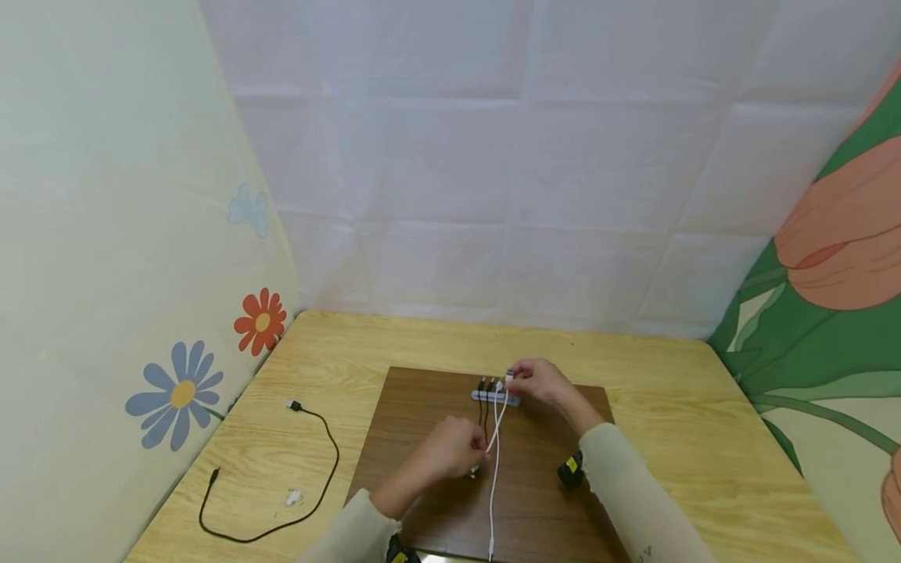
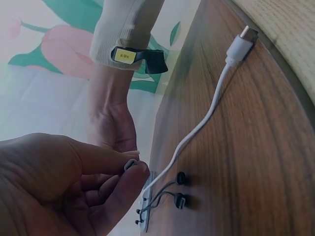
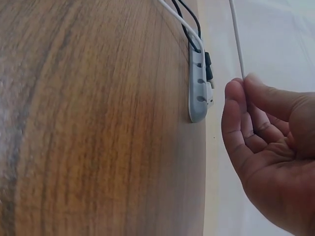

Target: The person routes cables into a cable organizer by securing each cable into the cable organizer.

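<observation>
My left hand (image 1: 450, 450) pinches the small connector (image 2: 130, 164) at one end of a white charging cable (image 3: 237, 39). At the back of the brown board, my right hand (image 1: 542, 381) pinches the same cable close to its white USB plug (image 1: 510, 377), between thumb and fingertips. Just beside that hand lies a grey cable clip strip (image 3: 198, 110) with slots. A second white cable (image 2: 197, 130) and two black cables sit in its slots. The second white cable runs forward over the board to its plug (image 2: 240, 48). Black connector ends (image 2: 180, 200) lie near my left hand.
The brown board (image 1: 401, 414) lies on a light wooden table (image 1: 704, 438). To the left, a loose black USB cable (image 1: 336, 453) curves over the table, with a small white patch (image 1: 292, 497) inside its bend. A pale sheet (image 1: 436, 172) hangs behind.
</observation>
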A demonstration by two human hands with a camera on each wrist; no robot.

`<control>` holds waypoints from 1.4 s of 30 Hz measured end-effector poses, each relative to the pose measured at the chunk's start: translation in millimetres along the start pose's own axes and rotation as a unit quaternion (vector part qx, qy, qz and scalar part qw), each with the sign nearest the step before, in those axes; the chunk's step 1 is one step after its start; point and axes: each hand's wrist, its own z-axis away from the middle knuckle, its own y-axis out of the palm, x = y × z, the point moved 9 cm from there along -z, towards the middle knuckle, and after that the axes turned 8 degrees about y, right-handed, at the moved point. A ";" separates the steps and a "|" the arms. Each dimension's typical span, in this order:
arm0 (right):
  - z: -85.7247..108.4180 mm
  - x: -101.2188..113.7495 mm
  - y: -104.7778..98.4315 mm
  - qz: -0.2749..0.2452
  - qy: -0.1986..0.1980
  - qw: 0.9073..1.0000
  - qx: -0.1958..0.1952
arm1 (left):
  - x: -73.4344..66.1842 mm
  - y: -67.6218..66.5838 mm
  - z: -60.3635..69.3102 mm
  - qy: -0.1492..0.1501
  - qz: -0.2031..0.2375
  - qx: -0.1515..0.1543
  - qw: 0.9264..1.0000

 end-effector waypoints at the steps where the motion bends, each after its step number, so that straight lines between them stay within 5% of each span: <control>1: 0.1 0.5 -0.2 0.004 -0.004 1.000 0.001 | 1.0 -0.2 -0.2 0.000 -0.004 -0.002 1.000; 17: -6.1 -9.9 5.4 0.065 0.017 0.997 -0.037 | 2.2 5.7 -3.4 -0.023 -0.034 0.007 0.999; 31: -7.7 -7.8 9.7 0.122 0.019 0.991 -0.052 | -7.2 6.3 -4.1 0.006 -0.073 -0.012 0.997; 42: -8.4 -5.9 9.8 0.146 0.021 0.987 -0.063 | -9.1 9.5 -7.1 -0.003 -0.081 -0.003 0.997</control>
